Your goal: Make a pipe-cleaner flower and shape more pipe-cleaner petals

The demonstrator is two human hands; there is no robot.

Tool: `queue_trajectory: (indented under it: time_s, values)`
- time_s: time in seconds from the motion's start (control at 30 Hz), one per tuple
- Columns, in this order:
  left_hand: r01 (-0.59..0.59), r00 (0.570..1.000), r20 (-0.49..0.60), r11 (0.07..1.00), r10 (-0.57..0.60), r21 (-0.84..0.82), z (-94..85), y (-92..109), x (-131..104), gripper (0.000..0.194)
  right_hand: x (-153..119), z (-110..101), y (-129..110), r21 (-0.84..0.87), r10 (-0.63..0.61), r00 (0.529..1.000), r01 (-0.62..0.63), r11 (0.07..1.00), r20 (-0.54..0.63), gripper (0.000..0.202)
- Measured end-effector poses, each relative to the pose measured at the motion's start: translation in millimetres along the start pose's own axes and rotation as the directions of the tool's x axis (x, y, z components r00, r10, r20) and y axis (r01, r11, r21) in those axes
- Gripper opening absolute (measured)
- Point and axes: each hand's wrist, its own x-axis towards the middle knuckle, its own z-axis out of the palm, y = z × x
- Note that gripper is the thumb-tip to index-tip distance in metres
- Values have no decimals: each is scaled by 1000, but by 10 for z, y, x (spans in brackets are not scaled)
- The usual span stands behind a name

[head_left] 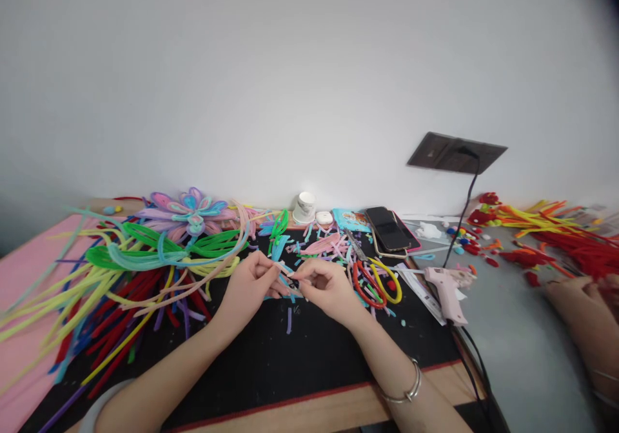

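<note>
**Two hands pinch a thin pale strip over a craft-strewn table**

Print on the blue packet (344, 219) at the back and on a paper slip (422, 294) at right is too small to read.

Fuzzy stems (104, 317) in yellow, red, green and blue heap up at left, reaching close to the left wrist; a pastel looped flower (193, 213) lies behind them. Along the wall are a white cup (306, 208), a small white case (324, 217) and a dark-screened phone (387, 229). Short clippings (329, 246) litter the black mat (232, 375) behind the hands. Scissors with red and yellow loops (356, 281) lie just beside the right hand; farther right is a pale pink glue gun (447, 294). At the far right edge, another person's hand (575, 297) is near red stems (587, 249).

The thin pale strip (286, 272) is between the wearer's left hand (254, 279) and right hand (329, 286), centred over the table (338, 410). Both hands are closed to fingertip pinches on it.
</note>
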Motion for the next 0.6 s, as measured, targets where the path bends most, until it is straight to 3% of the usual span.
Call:
queue_trajectory:
  time_s: [0.2, 0.37, 0.6]
  values:
    - [-142, 990, 39, 985, 139, 100, -59, -49, 28, 20, 24, -48, -60, 84, 128, 988, -135, 987, 81, 12]
    - [-281, 959, 97, 941, 267, 191, -78, -105, 19, 19, 47, -85, -86, 103, 248, 965, -256, 961, 82, 14]
    - [-278, 955, 149, 948, 255, 157, -77, -130, 8, 19, 52, -98, -40, 89, 382, 915, -395, 915, 133, 18]
